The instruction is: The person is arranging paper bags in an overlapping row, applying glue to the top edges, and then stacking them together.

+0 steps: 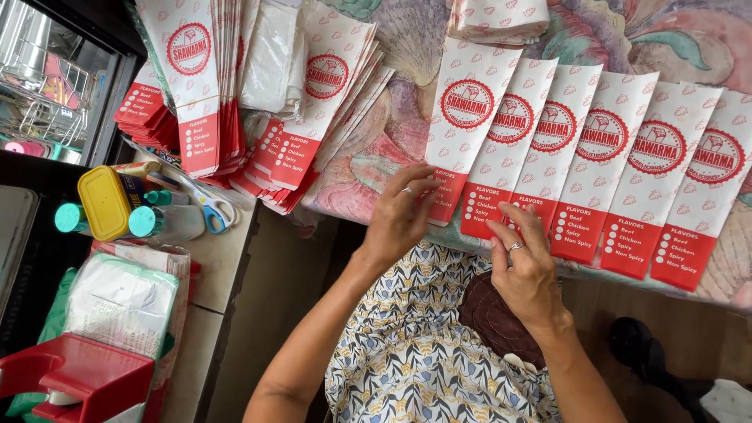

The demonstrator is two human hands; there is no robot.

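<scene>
Several long white-and-red paper sleeves (540,149) lie fanned side by side on a patterned cloth (392,133), each with a round red stamp and a red bottom band. My left hand (399,215) touches the bottom edge of the leftmost sleeve (462,117), fingers spread, a ring on one finger. My right hand (525,266) rests its fingertips on the red band of the second sleeve (501,157), also with a ring. Neither hand grips anything.
Stacks of the same sleeves (235,86) lie at the upper left, another pile (497,19) at the top. A side counter holds blue-handled scissors (211,207), a yellow-lidded container (106,202), teal-capped bottles (157,221), a wrapped packet (117,305) and a red dispenser (78,380).
</scene>
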